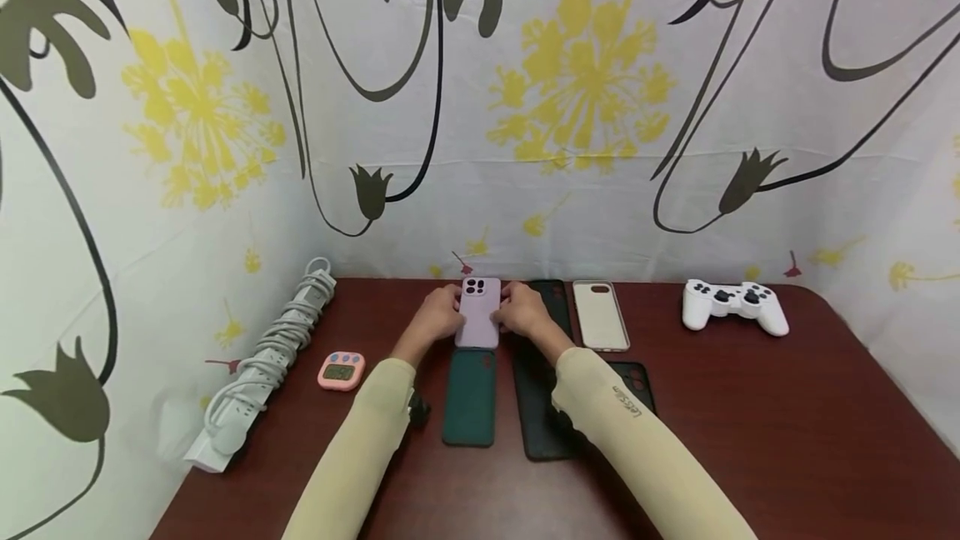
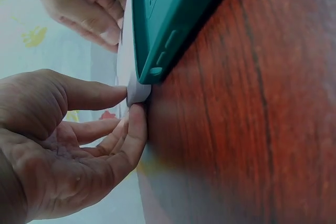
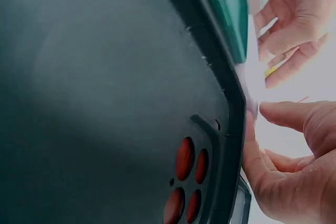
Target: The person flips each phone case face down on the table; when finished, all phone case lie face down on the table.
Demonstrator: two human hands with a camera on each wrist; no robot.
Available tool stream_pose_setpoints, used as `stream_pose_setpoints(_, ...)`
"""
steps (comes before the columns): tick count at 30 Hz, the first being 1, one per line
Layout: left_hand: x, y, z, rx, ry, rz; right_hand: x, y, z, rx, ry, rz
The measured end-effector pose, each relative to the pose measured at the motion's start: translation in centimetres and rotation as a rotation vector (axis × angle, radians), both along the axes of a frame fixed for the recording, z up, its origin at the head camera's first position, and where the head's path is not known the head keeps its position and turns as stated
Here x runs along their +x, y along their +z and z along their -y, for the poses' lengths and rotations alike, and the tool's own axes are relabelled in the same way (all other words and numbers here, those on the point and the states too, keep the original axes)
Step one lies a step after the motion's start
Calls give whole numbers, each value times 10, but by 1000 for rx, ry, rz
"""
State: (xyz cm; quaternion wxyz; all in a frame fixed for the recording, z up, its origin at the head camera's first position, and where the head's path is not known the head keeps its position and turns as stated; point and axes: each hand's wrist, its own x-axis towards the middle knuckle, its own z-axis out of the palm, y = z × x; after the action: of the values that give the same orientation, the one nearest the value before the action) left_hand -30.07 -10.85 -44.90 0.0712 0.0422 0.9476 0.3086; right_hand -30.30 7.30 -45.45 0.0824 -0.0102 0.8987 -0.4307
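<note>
A lilac phone case (image 1: 478, 322) lies at the table's back edge, its camera cutouts at the upper left. My left hand (image 1: 437, 313) pinches its left edge between thumb and fingers, as the left wrist view also shows. On the opposite edge my right hand (image 1: 523, 312) grips it in the same way. Just in front of the lilac case is a dark green phone case (image 1: 469, 408), open side up. To its right lies a large black phone case (image 1: 538, 411), partly hidden under my right forearm.
Another black case (image 1: 555, 302) and a cream phone case (image 1: 601, 317) lie right of my right hand; one more black case (image 1: 639, 382) shows beyond the sleeve. A white game controller (image 1: 733, 307) sits far right. Left are a pink timer (image 1: 341, 371) and a cord-wrapped power strip (image 1: 262, 365).
</note>
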Motion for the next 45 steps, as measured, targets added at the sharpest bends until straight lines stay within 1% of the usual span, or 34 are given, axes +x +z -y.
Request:
stream_pose_setpoints(3,2,1,-5,-25,0,0,2,3,-8,-27,11,-3)
stream_pose_setpoints(6,4,3,-9,-38,17,-12,4,8,-17,-38,36,-26)
stream_pose_setpoints(8,5,5,-11,-44,34,-45,5,11,-23,-38,46,-48)
stream_pose_setpoints(11,4,7,-16,-42,51,-117,6,15,-34,-29,44,-77)
stream_pose_setpoints(13,3,9,-20,-31,42,-162,6,17,-42,-15,37,-96)
stream_pose_setpoints(16,2,12,-29,18,-5,-184,8,19,-55,32,25,-122)
stream_pose_setpoints(19,3,14,-39,90,-76,-153,11,21,-67,88,15,-141)
stream_pose_setpoints(22,6,14,-50,184,-140,-79,13,23,-76,118,1,-129)
stream_pose_setpoints(25,10,12,-62,231,-180,-10,16,23,-81,123,-6,-117)
stream_pose_setpoints(28,14,10,-74,238,-194,26,20,22,-83,112,-1,-117)
stream_pose_setpoints(30,18,9,-79,223,-196,39,22,22,-83,114,10,-132)
stream_pose_setpoints(35,24,8,-87,178,-190,54,29,18,-79,164,32,-151)
stream_pose_setpoints(41,26,7,-93,190,-203,83,38,12,-82,217,21,-159)
stream_pose_setpoints(45,26,6,-100,209,-200,111,44,12,-89,217,4,-161)
